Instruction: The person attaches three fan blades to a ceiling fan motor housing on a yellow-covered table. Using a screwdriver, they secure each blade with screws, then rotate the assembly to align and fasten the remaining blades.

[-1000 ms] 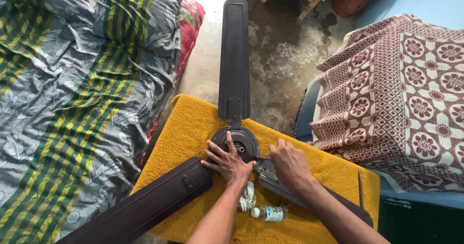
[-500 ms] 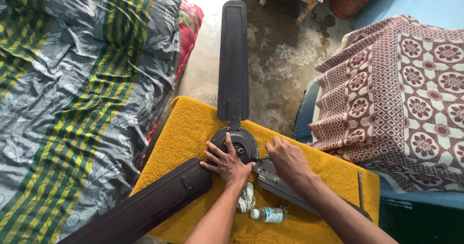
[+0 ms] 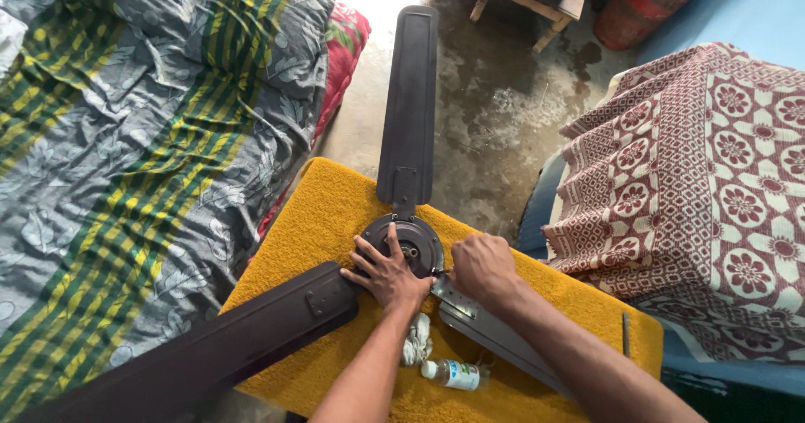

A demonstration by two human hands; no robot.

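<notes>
Since a moment ago the right hand (image 3: 480, 265) has curled from loosely spread fingers into a fist beside the fan hub (image 3: 406, 245), and the view has shifted slightly. That right hand is closed around something small at the root of the near-right blade (image 3: 495, 332); what it grips cannot be made out. The left hand (image 3: 387, 274) lies open, fingers spread flat on the round dark hub, pressing it down. The ceiling fan rests on a yellow towel (image 3: 327, 222), with one blade (image 3: 408, 104) pointing away over the concrete floor (image 3: 495, 121) and another blade (image 3: 226, 347) running toward the lower left. Just below the left wrist lie a crumpled white rag (image 3: 416, 341) and a small plastic bottle (image 3: 453, 374). A striped grey blanket (image 3: 142, 155) lies at left, a maroon patterned cloth (image 3: 704, 180) at right.
</notes>
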